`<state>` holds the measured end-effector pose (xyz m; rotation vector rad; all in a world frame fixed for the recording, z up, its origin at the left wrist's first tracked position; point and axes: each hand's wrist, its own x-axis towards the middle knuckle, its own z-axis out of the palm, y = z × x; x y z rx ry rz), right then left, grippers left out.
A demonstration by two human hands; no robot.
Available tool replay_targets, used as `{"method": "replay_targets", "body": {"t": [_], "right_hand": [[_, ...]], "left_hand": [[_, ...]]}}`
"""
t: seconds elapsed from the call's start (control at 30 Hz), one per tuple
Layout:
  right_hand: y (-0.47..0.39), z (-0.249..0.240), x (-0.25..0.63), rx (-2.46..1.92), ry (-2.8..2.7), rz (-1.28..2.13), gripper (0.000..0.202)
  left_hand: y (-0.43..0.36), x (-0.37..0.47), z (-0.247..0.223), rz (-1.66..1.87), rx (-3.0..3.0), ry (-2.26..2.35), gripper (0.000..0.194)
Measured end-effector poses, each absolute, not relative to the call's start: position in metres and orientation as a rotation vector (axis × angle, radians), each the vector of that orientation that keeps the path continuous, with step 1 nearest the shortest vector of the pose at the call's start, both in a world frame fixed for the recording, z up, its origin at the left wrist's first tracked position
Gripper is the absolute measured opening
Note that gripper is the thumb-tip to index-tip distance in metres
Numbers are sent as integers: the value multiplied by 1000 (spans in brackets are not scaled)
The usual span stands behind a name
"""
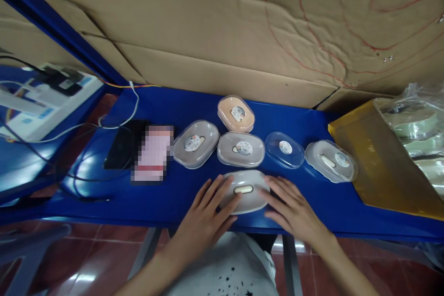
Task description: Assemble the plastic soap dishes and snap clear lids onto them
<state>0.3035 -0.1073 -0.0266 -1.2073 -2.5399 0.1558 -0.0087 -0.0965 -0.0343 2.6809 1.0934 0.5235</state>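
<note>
A grey oval dish that looks like a soap dish [248, 200] lies near the table's front edge, uncovered, with a pale oblong slot in its middle. My left hand [208, 210] is at its left side, fingers stretched and apart, the thumb reaching over the dish near the slot. From the right, my right hand [293, 206] has its spread fingertips at the dish's right rim. Behind it, a clear lid [274, 145] with a round sticker rests on the table. Beside that lid sits a grey lidded soap dish [229, 150], also stickered.
More lidded dishes stand around: a grey one [187, 155], a peach one [227, 120] and another grey one [314, 162]. A phone [152, 155] lies left, among cables and a power strip [52, 122]. At right, a cardboard box [367, 162] holds wrapped dishes. Cardboard [208, 32] backs the blue table [121, 203].
</note>
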Motion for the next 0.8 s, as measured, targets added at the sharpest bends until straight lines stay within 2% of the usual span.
{"method": "replay_targets", "body": {"t": [0.13,0.27,0.37,0.47,0.57,0.8], "right_hand": [[-80,-23,321,-1590,-2279,1,70],[-74,-28,324,-1736,-2211,-53,53],[-94,-26,322,-1720,-2110,115,42],[-123,-16,319,-1659,-1988,341,47],[-141,-7,308,-1527,-2111,494,53],[-122,-4,269,-1209,-2578,242,62]], "left_hand": [[-94,-18,-32,602,2567,1086,57],[-90,-24,-29,645,2307,1123,71],[-86,-26,-28,539,2147,1100,89],[-82,-23,-28,466,2102,1074,102],[-78,-18,-32,447,2086,1023,109],[-75,-12,-38,463,2106,912,115]]}}
